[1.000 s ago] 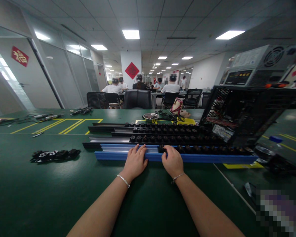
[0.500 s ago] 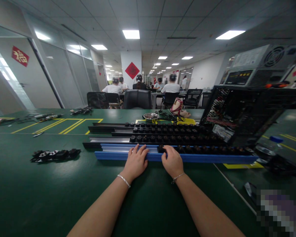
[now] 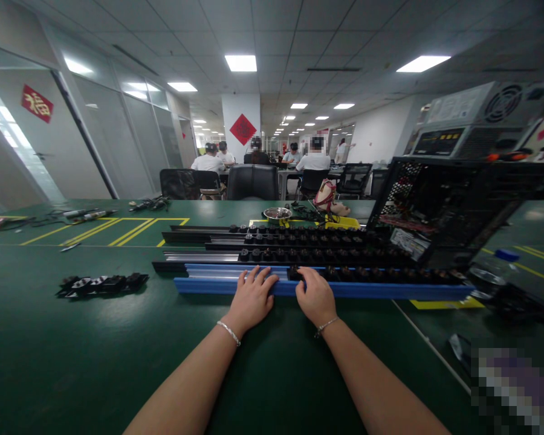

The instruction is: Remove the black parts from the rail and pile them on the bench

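A long blue metal channel (image 3: 217, 286) lies lengthwise across the green table in front of me, its right part lined with black socket modules (image 3: 376, 275). My left hand (image 3: 252, 296) rests on the channel with fingers spread over its bare left stretch. Right of it, my right hand (image 3: 316, 295) has its fingers closed on one black socket module (image 3: 293, 273) inside the channel, left of the others. Its fingertips partly cover that module. Behind the blue channel lie several black channels (image 3: 194, 258) that also carry round black sockets.
A cluster of loose black modules (image 3: 102, 285) lies at left. An open computer case (image 3: 453, 211) stands at right, a blue-capped clear container (image 3: 494, 269) beside it. Farther back are a metal bowl (image 3: 277, 214), a yellow tray (image 3: 342, 223) and cables (image 3: 149, 203). People sit beyond the table.
My left hand has slid very slightly right along the channel. My right hand and the module under it have shifted a touch left.
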A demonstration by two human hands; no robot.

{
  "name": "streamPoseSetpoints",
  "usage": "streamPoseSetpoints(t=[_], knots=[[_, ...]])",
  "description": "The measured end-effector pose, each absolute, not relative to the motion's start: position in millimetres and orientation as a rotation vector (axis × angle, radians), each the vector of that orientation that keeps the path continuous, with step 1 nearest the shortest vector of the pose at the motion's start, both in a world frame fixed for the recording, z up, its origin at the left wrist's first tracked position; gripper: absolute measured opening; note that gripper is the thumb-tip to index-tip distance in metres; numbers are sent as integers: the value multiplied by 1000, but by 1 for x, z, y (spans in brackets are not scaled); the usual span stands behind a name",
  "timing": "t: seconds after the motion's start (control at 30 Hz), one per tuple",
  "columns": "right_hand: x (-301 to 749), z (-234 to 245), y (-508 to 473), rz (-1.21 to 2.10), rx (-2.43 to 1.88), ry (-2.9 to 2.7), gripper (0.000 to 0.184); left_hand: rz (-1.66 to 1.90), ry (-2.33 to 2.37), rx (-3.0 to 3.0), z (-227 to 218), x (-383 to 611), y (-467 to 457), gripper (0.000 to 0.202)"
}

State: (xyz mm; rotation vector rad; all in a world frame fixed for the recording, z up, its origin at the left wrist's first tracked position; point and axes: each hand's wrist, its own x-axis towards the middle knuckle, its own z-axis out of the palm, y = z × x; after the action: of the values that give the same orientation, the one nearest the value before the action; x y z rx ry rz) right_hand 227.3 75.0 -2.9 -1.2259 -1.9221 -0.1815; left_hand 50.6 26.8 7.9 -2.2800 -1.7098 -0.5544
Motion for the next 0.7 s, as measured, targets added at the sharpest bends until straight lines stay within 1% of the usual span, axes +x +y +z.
streamPoseSetpoints(t=[0.23,0.7], knots=[[228,-4,76,-169,-1191,-1926,33,-556,-1637,-2341,8,54,25,46],[227,-7,77,-116,-1123,-1956,39,-559,-1648,-2345,6,54,26,50]])
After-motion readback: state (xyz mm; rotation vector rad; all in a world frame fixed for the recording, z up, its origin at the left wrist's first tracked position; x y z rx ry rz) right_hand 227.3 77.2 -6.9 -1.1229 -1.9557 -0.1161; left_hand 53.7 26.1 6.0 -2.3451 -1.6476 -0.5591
